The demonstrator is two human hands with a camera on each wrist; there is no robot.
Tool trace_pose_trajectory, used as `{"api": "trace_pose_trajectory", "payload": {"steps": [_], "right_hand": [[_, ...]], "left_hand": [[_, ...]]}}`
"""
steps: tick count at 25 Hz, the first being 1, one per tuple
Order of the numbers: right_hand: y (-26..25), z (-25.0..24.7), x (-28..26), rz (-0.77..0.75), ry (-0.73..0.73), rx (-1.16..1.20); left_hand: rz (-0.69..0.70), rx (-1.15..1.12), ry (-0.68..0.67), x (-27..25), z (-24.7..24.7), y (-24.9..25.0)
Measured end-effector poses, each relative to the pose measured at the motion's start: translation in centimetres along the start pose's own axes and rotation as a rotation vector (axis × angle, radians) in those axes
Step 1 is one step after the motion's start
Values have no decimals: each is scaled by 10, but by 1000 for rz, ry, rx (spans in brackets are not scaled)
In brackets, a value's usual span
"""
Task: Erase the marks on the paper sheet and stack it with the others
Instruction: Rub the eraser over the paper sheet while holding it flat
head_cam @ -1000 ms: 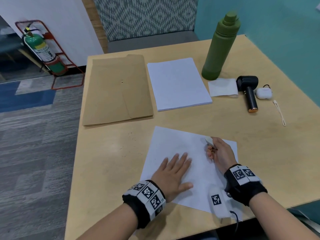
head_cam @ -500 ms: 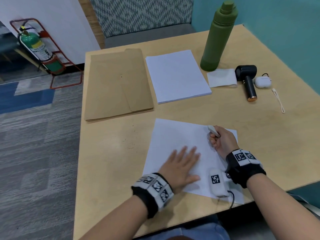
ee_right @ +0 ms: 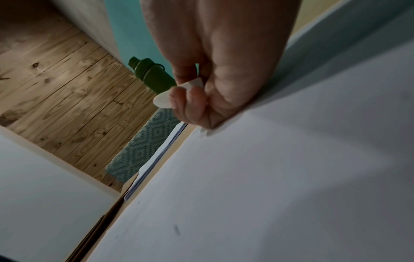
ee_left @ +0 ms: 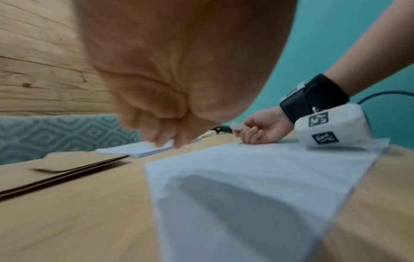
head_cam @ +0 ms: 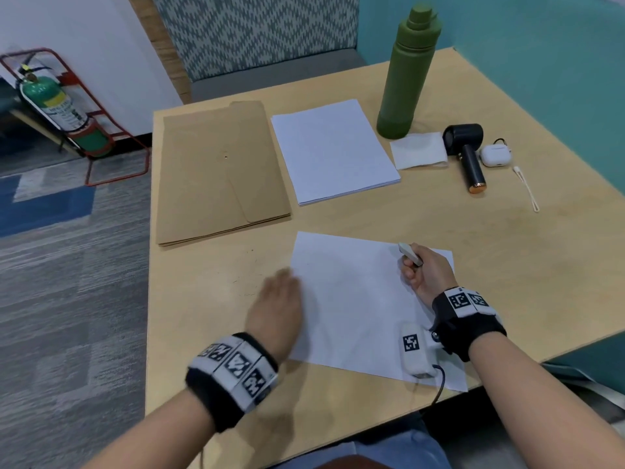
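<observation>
**Sheet on the near bench, eraser in the right hand**

The paper sheet (head_cam: 355,299) lies flat on the bench (head_cam: 439,214) at its near edge, turned a little askew. A few faint dark marks (ee_right: 177,230) show on it in the right wrist view. The right hand (head_cam: 427,274) rests on the sheet's far right corner, its fingers curled round a white eraser (head_cam: 410,253) that sticks out past the knuckles. The left hand (head_cam: 277,308) is blurred over the sheet's left edge; its fingers hang loosely and hold nothing, and the left wrist view shows it raised off the paper. A small white tagged device (head_cam: 416,353) sits on the sheet's near right part. Beyond the sheet lies the stack of paper (head_cam: 333,148), with a brown envelope (head_cam: 220,174) beside it to the left and a green bottle (head_cam: 407,72) to its right.
</observation>
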State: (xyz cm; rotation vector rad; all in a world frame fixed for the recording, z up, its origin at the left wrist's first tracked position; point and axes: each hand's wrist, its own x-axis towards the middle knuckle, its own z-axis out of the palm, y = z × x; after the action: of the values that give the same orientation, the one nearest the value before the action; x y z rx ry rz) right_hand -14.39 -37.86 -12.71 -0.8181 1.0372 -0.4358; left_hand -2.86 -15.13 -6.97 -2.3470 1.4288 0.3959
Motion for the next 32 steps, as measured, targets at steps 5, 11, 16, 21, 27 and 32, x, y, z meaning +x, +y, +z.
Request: {"api": "trace_pose_trajectory", "payload": {"steps": [5, 11, 16, 21, 27, 32], "right_hand": [[-4, -10, 0, 75, -66, 79], [-5, -14, 3, 124, -93, 63], [-4, -13, 6, 117, -94, 62], [-7, -13, 6, 116, -100, 56], [-7, -13, 6, 108, -79, 82], [-7, -13, 7, 109, -99, 91]], "left_hand": [[653, -151, -172, 41, -5, 92], [120, -267, -225, 61, 10, 27], [-313, -235, -233, 65, -7, 0], [357, -336, -239, 82, -21, 67], [-344, -155, -293, 62, -5, 21], [316, -307, -204, 77, -12, 59]]}}
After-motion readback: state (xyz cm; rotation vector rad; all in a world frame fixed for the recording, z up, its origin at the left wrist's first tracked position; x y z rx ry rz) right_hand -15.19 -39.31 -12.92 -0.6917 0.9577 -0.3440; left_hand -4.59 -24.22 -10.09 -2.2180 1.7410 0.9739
